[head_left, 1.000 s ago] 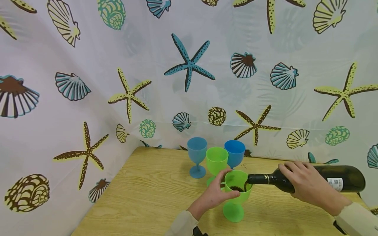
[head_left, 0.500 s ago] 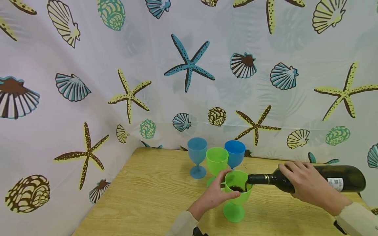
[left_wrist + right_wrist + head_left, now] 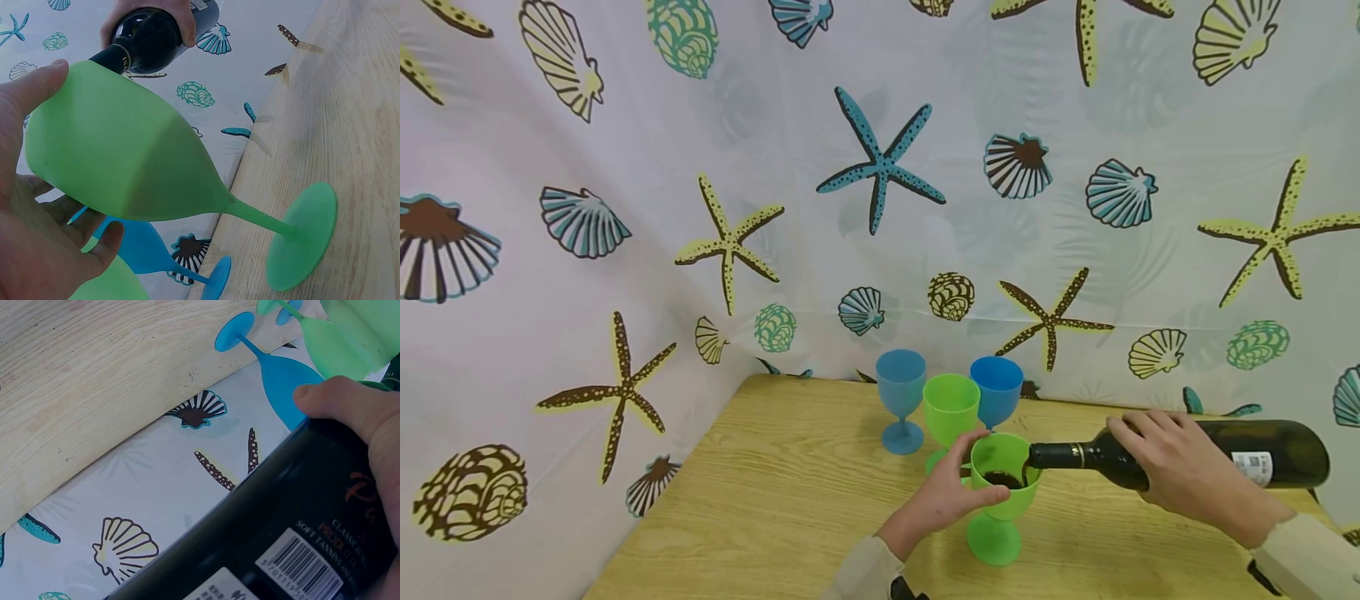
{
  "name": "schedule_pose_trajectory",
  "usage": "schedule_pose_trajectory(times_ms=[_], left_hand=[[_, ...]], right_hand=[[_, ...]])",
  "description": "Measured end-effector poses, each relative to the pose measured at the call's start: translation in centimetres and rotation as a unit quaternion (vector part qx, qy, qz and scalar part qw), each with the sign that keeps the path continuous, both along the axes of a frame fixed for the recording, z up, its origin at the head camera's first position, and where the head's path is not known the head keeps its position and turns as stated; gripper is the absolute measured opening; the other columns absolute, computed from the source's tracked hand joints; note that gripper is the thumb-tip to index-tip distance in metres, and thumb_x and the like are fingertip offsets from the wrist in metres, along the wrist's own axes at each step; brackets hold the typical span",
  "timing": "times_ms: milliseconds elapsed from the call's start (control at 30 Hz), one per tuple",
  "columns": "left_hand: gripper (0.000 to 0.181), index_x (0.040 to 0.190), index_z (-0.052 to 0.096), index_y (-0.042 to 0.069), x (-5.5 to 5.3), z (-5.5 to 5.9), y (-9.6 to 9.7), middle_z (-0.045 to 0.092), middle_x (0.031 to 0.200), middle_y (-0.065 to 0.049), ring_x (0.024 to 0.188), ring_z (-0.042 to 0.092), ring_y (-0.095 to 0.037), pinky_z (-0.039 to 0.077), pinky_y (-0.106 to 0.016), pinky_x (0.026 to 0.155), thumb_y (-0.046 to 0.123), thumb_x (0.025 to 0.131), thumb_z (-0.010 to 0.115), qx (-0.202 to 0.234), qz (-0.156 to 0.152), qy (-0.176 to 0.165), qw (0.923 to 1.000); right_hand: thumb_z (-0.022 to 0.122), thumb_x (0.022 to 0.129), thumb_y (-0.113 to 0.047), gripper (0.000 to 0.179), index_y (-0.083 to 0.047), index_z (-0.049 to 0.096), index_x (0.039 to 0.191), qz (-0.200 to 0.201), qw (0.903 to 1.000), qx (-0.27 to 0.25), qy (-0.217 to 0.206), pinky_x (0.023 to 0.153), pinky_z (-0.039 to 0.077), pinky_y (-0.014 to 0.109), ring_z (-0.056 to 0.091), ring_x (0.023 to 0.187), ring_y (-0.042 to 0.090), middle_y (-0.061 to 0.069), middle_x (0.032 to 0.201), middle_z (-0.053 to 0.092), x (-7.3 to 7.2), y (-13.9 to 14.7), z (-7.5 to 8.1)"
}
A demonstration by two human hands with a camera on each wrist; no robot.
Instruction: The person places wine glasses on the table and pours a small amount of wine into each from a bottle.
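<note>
My left hand (image 3: 951,492) holds a green plastic goblet (image 3: 1011,503) by its bowl, thumb on the near side and fingers around the far side. In the left wrist view the goblet (image 3: 125,144) stands with its foot on the table. My right hand (image 3: 1183,471) grips a dark wine bottle (image 3: 1285,446) by its body and shoulder, tilted almost level. The bottle's mouth is at the goblet's right rim. From it a thin stream of dark liquid (image 3: 1002,479) runs into the bowl. A barcode label shows on the bottle (image 3: 300,550) in the right wrist view.
Behind the held goblet stand a second green goblet (image 3: 951,404), a pale blue goblet (image 3: 901,379) and a darker blue goblet (image 3: 997,383), grouped closely. The wooden table (image 3: 760,492) meets a white cloth (image 3: 880,275) printed with shells and starfish at its back edge.
The dark liquid in the held goblet has risen slightly and covers a little more of the bowl. Both hands and the bottle stay in nearly the same place.
</note>
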State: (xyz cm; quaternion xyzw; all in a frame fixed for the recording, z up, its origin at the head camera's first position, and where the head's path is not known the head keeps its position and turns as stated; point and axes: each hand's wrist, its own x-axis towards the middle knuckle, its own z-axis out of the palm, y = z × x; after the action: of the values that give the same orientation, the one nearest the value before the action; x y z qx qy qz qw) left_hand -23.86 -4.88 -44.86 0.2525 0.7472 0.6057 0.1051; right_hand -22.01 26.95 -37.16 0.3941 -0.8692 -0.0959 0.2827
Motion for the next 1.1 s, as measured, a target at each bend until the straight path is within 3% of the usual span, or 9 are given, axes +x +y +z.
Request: schedule_pose_trajectory(times_ms=[1100], left_hand=[[0.072, 0.147, 0.028, 0.022, 0.03, 0.08, 0.03, 0.035, 0.146, -0.002, 0.133, 0.035, -0.024, 0.037, -0.043, 0.099, 0.031, 0.088, 0.068, -0.005, 0.004, 0.001, 1.0]], right_hand=[[0.095, 0.041, -0.035, 0.093, -0.002, 0.055, 0.118, -0.01, 0.9999, 0.004, -0.01, 0.066, 0.05, 0.052, 0.06, 0.088, 0.035, 0.017, 0.103, 0.059, 0.01, 0.01, 0.06]])
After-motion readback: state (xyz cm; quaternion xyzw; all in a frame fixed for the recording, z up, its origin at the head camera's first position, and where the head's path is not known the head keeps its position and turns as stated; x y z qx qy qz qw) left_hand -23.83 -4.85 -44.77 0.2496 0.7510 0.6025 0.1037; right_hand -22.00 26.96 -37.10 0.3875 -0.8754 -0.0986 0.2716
